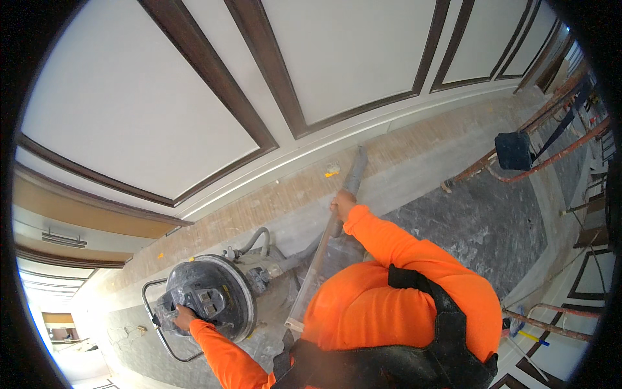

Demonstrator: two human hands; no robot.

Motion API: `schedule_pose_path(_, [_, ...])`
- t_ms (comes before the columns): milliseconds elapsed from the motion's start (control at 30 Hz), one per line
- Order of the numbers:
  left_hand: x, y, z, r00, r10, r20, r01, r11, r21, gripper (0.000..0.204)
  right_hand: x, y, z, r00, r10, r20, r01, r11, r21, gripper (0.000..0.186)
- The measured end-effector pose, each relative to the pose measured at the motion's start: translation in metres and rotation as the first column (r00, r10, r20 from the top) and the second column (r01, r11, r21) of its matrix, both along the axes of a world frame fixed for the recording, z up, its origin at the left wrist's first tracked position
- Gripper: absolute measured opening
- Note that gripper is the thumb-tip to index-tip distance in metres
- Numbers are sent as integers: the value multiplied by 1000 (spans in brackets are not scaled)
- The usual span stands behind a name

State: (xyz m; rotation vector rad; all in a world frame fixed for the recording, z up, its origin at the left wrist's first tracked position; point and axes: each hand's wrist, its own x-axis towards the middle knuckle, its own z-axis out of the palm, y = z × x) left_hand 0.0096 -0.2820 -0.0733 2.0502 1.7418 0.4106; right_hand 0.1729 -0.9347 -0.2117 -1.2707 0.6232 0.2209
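Note:
A large industrial vacuum cleaner (214, 295) with a dark round top and a metal handle frame (155, 330) stands on the floor at the lower left. My left hand (184, 318) rests on its top, by the control panel, fingers stretched out. A thick grey hose (295, 259) runs from the machine's side toward my right hand. My right hand (343, 203) is wrapped around the grey vacuum hose, whose free end (360, 157) points at the wall's foot. A long wooden strip (307, 292) lies beneath that hand, along the hose; whether the hand also touches it is unclear.
A white panelled wall (350, 58) with dark wood frames runs along the far side. Reddish metal scaffold frames (551, 155) with a dark box-like piece (514, 151) stand at the right. The dusty floor has dark grey stone (479, 220) and a beige border (414, 146) with yellow bits.

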Motion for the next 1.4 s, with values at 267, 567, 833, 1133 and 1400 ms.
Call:
schedule_pose_path(267, [6, -19, 14, 999, -12, -46, 13, 1000, 16, 79, -2, -85, -17, 994, -46, 101, 69, 968, -241, 13])
schedule_pose_path(567, [16, -33, 11, 1000, -20, -14, 20, 1000, 11, 79, -13, -74, 5, 988, -64, 142, 69, 997, -27, 10])
schedule_pose_path(833, [3, -6, 6, 999, 34, -30, -32, 996, 81, 78, -15, 75, 77, 806, -458, -376, 555, 806, 208, 14])
schedule_pose_path(1133, [4, -15, 14, 999, 11, -52, -7, 998, 69, 81, -24, 31, 45, 925, 369, -89, -288, 529, -798, 16])
schedule_pose_path(1400, [14, -30, 19, 997, -13, -74, 13, 1000, 2, 80, -17, 43, 27, 949, -233, -210, 249, 967, 52, 18])
